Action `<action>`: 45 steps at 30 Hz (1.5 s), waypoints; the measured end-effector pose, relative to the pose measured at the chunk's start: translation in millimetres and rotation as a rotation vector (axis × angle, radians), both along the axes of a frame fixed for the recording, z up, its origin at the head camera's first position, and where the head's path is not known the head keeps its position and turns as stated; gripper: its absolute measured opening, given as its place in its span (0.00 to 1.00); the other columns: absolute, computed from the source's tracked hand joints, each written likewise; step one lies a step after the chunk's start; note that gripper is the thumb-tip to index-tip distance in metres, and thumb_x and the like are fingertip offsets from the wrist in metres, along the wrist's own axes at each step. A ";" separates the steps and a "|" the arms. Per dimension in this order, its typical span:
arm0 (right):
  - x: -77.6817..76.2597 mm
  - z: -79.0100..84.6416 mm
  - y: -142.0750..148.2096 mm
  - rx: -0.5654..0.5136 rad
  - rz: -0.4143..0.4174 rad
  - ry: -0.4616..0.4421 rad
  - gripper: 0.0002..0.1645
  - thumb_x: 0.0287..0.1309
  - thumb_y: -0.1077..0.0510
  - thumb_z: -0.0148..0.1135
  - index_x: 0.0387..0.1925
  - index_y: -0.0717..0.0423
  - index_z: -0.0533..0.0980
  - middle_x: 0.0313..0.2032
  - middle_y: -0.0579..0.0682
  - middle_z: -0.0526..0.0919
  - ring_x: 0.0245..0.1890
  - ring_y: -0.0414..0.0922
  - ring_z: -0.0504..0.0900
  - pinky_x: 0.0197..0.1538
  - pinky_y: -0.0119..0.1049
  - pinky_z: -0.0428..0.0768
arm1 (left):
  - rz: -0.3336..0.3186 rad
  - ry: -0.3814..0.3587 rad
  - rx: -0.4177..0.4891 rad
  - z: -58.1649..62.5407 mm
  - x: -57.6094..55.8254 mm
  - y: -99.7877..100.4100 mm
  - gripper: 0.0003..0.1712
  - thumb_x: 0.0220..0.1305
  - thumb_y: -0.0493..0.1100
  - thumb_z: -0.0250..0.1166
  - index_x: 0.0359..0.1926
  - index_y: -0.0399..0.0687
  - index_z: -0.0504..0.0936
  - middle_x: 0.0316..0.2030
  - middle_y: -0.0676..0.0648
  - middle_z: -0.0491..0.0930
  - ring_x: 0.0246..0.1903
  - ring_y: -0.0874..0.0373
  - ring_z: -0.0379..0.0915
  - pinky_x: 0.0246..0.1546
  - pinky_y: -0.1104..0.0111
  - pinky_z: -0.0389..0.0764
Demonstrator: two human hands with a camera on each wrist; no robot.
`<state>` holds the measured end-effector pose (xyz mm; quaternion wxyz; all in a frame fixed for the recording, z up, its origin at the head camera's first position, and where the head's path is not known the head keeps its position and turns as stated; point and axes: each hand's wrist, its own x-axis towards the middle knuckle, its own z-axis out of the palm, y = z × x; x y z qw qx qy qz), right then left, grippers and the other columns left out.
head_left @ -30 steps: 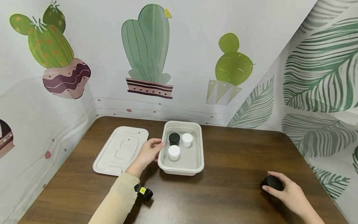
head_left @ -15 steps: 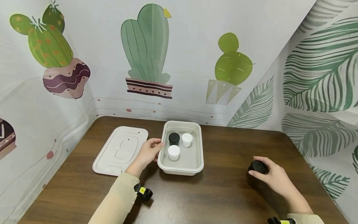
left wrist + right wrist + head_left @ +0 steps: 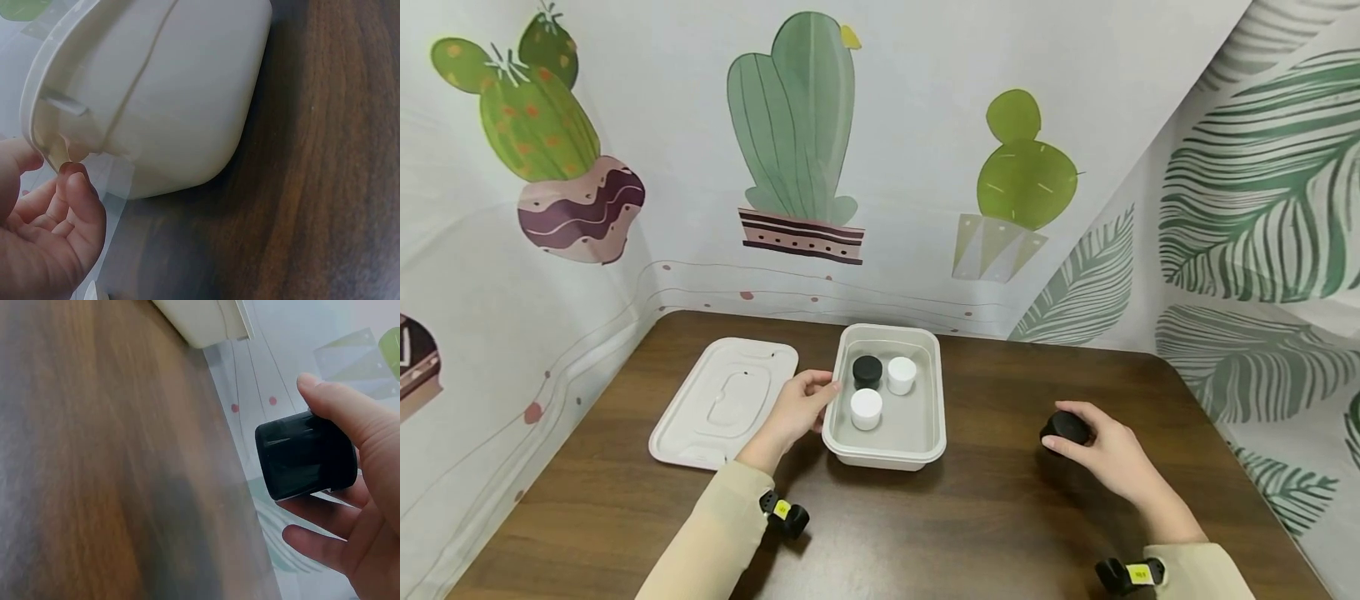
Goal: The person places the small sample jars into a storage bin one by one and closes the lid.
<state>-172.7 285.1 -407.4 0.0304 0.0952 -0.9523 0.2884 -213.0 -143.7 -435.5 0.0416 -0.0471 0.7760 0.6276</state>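
My left hand [image 3: 796, 414] pinches the left rim of an off-white plastic tub [image 3: 917, 433], thumb on top and curled fingers under the lip in the left wrist view. Inside the tub are a black jar [image 3: 867, 370], a white jar [image 3: 902, 375] behind and to the right, and another white jar [image 3: 867, 408] nearer the front. To the right, my right hand [image 3: 1112, 454] grips a small round black jar [image 3: 303, 456] between thumb and fingers. That jar is apart from the tub; in the right wrist view it appears lifted off the table.
A flat off-white lid [image 3: 700, 433] lies left of the tub, partly behind my left forearm. The brown wooden table [image 3: 985, 517] ends at a wall hung with a cactus-and-leaf printed cloth [image 3: 917, 167]. Both wrists carry small black cameras [image 3: 786, 514].
My right hand has moved left and farther back with the black jar, nearer to the tub. The left hand and the tub have stayed in place.
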 end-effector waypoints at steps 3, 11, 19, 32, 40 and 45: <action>-3.5 0.9 -4.3 -0.011 0.013 0.000 0.36 0.53 0.42 0.66 0.60 0.53 0.69 0.50 0.60 0.79 0.36 0.45 0.77 0.32 0.32 0.74 | -0.004 0.002 0.001 -0.2 -0.7 0.2 0.21 0.66 0.44 0.59 0.56 0.37 0.73 0.36 0.38 0.78 0.22 0.61 0.75 0.19 0.69 0.77; -10.9 3.8 -14.5 -0.025 0.042 -0.009 0.37 0.53 0.41 0.66 0.61 0.52 0.69 0.50 0.60 0.78 0.36 0.46 0.76 0.32 0.33 0.74 | -0.005 -0.004 -0.003 0.9 0.1 0.1 0.22 0.66 0.44 0.59 0.56 0.37 0.72 0.37 0.37 0.79 0.22 0.60 0.75 0.19 0.69 0.78; -18.3 5.0 -22.4 -0.027 0.059 0.008 0.37 0.51 0.41 0.68 0.60 0.51 0.69 0.48 0.59 0.79 0.35 0.46 0.76 0.33 0.32 0.74 | -0.009 -0.014 -0.002 1.8 0.6 -0.4 0.22 0.66 0.44 0.59 0.57 0.37 0.72 0.38 0.38 0.78 0.23 0.60 0.74 0.20 0.68 0.79; -29.8 10.8 -36.2 -0.037 0.098 0.027 0.37 0.49 0.42 0.69 0.59 0.51 0.70 0.47 0.58 0.80 0.34 0.45 0.76 0.33 0.34 0.75 | -0.009 -0.021 0.008 2.1 0.7 -0.5 0.23 0.66 0.44 0.59 0.57 0.36 0.71 0.38 0.37 0.78 0.23 0.61 0.75 0.20 0.68 0.78; -34.9 13.4 -45.8 -0.052 0.128 0.027 0.38 0.49 0.43 0.70 0.59 0.53 0.71 0.47 0.57 0.80 0.34 0.45 0.77 0.34 0.33 0.75 | -0.008 -0.026 0.019 4.3 1.0 1.0 0.22 0.66 0.44 0.59 0.57 0.37 0.72 0.39 0.37 0.78 0.24 0.59 0.76 0.20 0.68 0.79; -36.8 14.8 -53.6 -0.060 0.152 0.037 0.37 0.48 0.43 0.71 0.58 0.51 0.71 0.46 0.56 0.81 0.33 0.44 0.76 0.34 0.33 0.75 | -0.006 -0.031 0.035 5.3 2.3 2.3 0.22 0.66 0.43 0.59 0.57 0.37 0.72 0.39 0.34 0.78 0.23 0.57 0.77 0.20 0.68 0.79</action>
